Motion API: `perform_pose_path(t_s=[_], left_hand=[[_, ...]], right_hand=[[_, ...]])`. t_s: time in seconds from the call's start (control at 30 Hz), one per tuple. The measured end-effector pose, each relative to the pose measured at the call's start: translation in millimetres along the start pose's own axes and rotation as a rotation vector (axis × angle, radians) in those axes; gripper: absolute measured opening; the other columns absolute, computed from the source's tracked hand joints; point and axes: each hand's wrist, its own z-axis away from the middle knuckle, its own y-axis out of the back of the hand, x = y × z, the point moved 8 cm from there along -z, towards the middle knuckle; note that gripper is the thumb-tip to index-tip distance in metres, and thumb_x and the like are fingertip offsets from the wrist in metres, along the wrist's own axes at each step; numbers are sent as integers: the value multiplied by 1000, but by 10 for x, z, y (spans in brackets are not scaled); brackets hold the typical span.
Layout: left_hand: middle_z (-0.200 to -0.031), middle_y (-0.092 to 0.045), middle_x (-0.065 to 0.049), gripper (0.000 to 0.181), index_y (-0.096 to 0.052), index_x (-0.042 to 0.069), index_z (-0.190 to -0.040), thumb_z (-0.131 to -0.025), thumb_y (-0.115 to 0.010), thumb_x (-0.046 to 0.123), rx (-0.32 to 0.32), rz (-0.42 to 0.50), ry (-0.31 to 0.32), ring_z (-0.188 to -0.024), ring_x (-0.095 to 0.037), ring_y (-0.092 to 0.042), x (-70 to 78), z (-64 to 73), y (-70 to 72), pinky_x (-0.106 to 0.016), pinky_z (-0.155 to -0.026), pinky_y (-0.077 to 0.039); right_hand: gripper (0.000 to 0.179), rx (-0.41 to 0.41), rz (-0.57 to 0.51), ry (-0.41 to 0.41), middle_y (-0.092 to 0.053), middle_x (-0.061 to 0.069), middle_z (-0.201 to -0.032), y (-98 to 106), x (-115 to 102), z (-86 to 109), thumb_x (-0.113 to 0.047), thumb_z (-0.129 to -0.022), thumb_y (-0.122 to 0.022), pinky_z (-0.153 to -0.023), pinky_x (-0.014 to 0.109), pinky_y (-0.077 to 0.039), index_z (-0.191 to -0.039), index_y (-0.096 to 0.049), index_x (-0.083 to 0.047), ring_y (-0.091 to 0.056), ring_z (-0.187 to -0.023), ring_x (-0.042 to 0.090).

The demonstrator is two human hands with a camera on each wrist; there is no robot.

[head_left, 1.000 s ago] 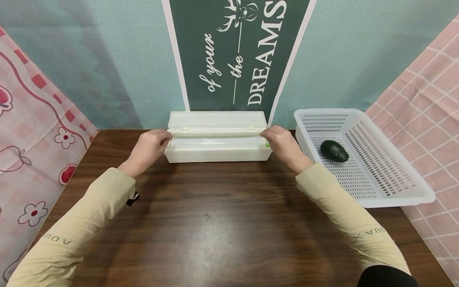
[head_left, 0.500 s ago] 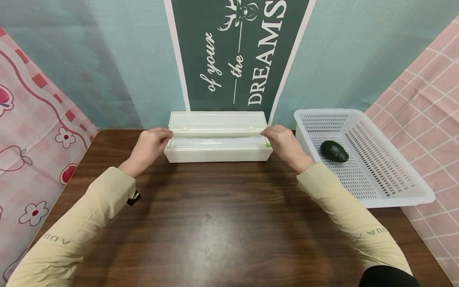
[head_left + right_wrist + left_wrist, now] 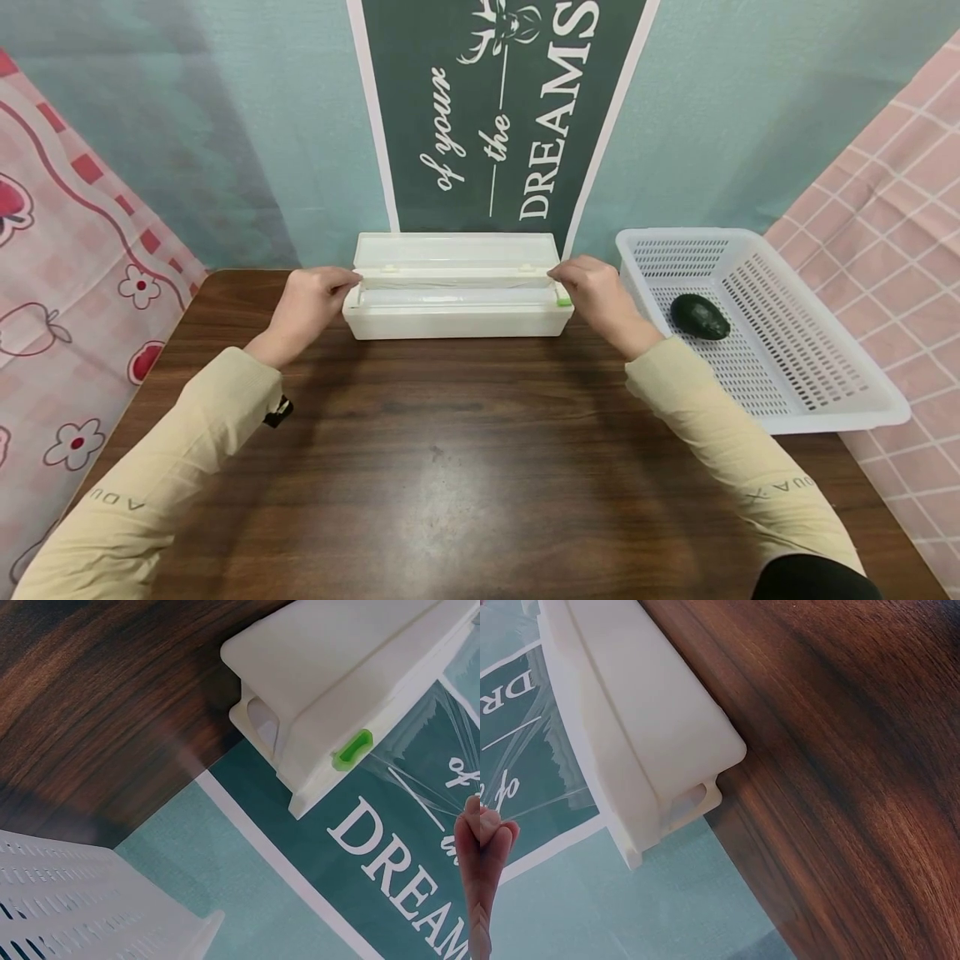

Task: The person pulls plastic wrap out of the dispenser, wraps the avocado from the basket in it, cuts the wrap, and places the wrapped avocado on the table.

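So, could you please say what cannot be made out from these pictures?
Left hand: mostly cut off by the left edge of the left wrist view.
Right hand: mostly cut off by the right edge of the right wrist view.
Clear film: too see-through to trace fully in the head view.
Black item: partly hidden by the left sleeve in the head view.

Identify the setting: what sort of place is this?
Likely a staged tabletop set, though the wider room is out of view: a brown wood-grain table closed in by pink patterned sheets and a teal backdrop whose lettering runs sideways.
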Motion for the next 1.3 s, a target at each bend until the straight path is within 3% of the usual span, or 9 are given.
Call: perform_pose_path(t_s=[0.67,1.3], left_hand=[[-87,-68,-18,15,-71,-4,-90,-78,-64,-9,26,26,-37,-78,-31,-66,34,-37,95,-42,-66,-53],[-87,-69,-17,19,-71,-3,-90,-78,-62,-13,18,75,-34,-79,-29,-66,6,-67,126,-41,-67,-53]], right_hand=[[13,5,-92,-152,-69,14,-82,99,96,-50,8,-75,-68,-70,37,-53,-84,-72,0,-65,-78,26],[13,31,-117,-147,-69,13,-81,150,84,-79,10,-74,-68,-68,36,-53,-83,-72,1,-65,-76,25]])
